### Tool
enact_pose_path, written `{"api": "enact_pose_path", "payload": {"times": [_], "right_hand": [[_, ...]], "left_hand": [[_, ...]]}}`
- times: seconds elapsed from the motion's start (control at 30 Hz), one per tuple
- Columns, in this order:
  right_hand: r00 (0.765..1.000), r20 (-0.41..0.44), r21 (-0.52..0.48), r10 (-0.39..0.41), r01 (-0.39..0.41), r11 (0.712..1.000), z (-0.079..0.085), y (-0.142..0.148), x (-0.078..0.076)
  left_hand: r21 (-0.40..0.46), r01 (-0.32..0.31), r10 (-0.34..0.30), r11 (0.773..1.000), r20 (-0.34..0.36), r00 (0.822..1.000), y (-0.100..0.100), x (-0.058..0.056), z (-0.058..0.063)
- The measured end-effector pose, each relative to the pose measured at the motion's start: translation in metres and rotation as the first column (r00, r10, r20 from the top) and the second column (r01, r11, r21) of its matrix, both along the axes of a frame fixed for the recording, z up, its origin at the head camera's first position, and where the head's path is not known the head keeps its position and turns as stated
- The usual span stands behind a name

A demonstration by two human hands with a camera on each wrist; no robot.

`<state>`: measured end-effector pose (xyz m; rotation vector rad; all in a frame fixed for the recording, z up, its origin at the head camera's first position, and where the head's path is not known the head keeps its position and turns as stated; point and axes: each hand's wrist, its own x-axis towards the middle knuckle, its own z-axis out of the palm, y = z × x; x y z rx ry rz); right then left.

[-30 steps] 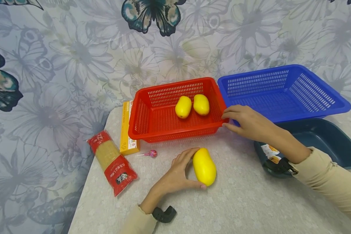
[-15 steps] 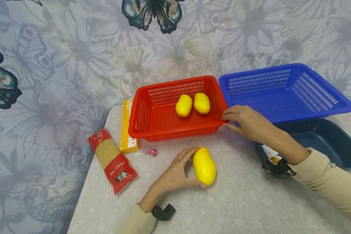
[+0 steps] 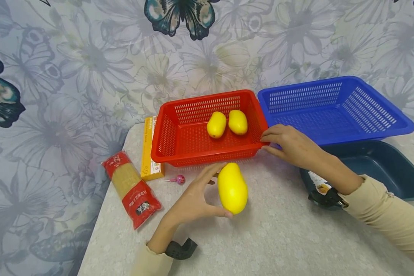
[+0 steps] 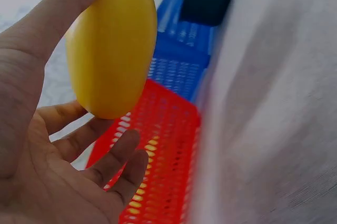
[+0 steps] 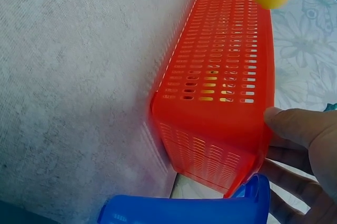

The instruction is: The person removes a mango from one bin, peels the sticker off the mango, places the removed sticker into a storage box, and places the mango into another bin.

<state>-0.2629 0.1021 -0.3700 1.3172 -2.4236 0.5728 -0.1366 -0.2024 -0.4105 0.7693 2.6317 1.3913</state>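
Observation:
A yellow mango is held lengthwise between the thumb and fingers of my left hand, just above the table in front of the red basket. The left wrist view shows this mango gripped at its two ends, the other fingers loosely bent beneath. My right hand pinches the front right corner of the red basket's rim; in the right wrist view its thumb presses the rim from outside. Inside the basket lie two more mangoes, a left one and a right one.
A blue basket stands right of the red one, behind a dark teal basin. On the left lie a red noodle packet, a yellow box and a lollipop. A patterned wall covering rises behind.
My left hand has lifted the mango off the table and moved it slightly left and toward the red basket. My right hand stays on the basket corner.

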Motion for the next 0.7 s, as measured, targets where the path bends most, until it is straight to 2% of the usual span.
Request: {"api": "enact_pose_path", "payload": {"times": [0.2, 0.33, 0.57, 0.7], "right_hand": [[1.0, -0.006, -0.014, 0.006, -0.006, 1.0, -0.001, 0.002, -0.001], [1.0, -0.008, -0.019, 0.009, -0.009, 1.0, -0.002, 0.001, -0.001], [1.0, -0.009, -0.026, 0.012, -0.012, 1.0, -0.003, -0.001, -0.001], [1.0, 0.008, -0.022, 0.001, -0.001, 1.0, -0.004, -0.001, 0.0]], "left_hand": [[0.047, -0.045, 0.047, 0.998, -0.025, 0.999, -0.02, -0.008, 0.023], [0.048, -0.1, 0.102, 0.994, -0.039, 0.994, -0.032, -0.016, 0.039], [0.02, -0.194, 0.195, 0.981, -0.045, 0.98, -0.053, -0.04, 0.064], [-0.04, -0.235, 0.233, 0.971, -0.048, 0.971, -0.063, -0.054, 0.075]]}}
